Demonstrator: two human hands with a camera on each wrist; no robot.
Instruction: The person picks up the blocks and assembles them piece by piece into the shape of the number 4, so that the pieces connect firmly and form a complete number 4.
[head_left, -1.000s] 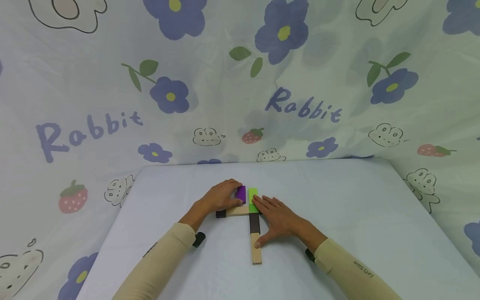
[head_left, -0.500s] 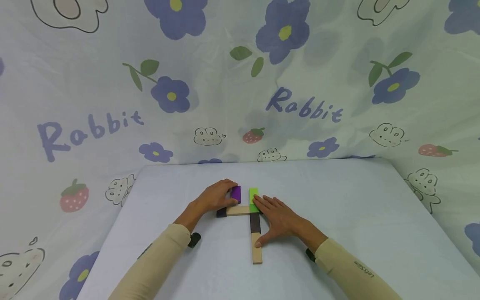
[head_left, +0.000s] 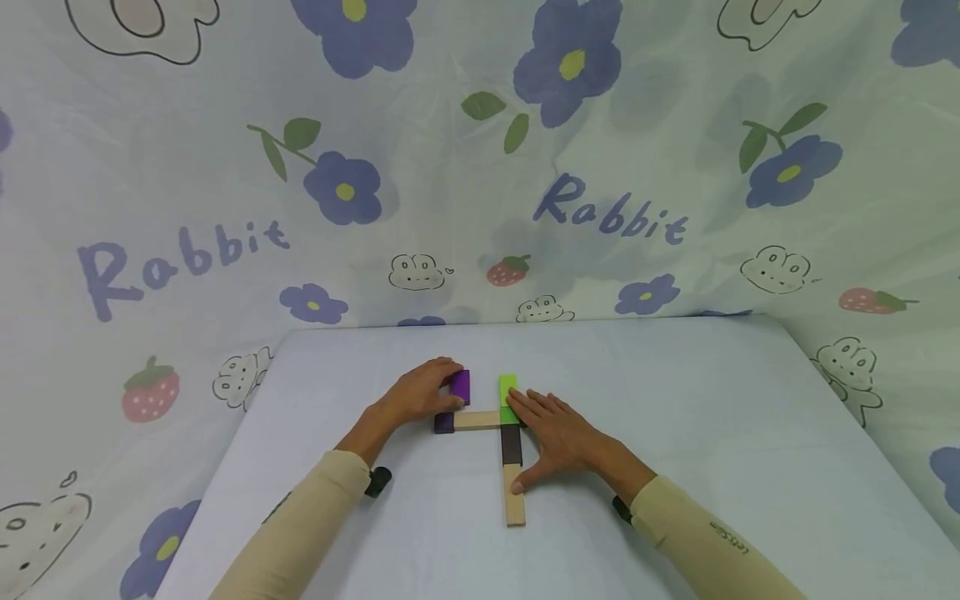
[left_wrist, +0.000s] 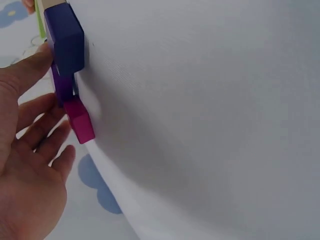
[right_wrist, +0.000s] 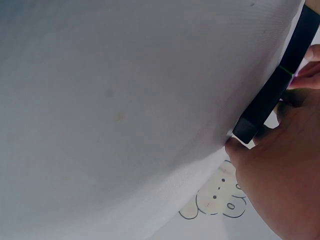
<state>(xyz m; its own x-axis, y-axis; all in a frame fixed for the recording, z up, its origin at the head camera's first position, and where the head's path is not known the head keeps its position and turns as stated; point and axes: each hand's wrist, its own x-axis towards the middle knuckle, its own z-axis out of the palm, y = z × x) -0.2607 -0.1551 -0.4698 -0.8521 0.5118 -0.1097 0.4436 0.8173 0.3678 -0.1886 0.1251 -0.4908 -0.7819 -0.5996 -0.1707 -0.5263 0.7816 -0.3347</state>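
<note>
In the head view my left hand (head_left: 412,393) pinches a purple block (head_left: 461,387) between thumb and fingers, just behind a dark block (head_left: 444,423) at the left end of a flat arrangement. The left wrist view shows a dark blue block (left_wrist: 69,42) beside the thumb and a magenta block (left_wrist: 80,122) at the fingers. Spread out, my right hand (head_left: 561,437) rests its fingertips on the green blocks (head_left: 507,387). Its thumb touches a plain wooden block (head_left: 514,500). Between these lies another dark block (head_left: 512,444).
A plain wooden block (head_left: 477,421) lies crosswise between the left dark block and the green ones. White cloth covers the table (head_left: 675,400). Behind it hangs a patterned curtain (head_left: 450,183) with flowers and rabbits.
My left hand has slid left with the purple block, away from the green blocks to behind the left dark block. The right hand has stayed in place.
</note>
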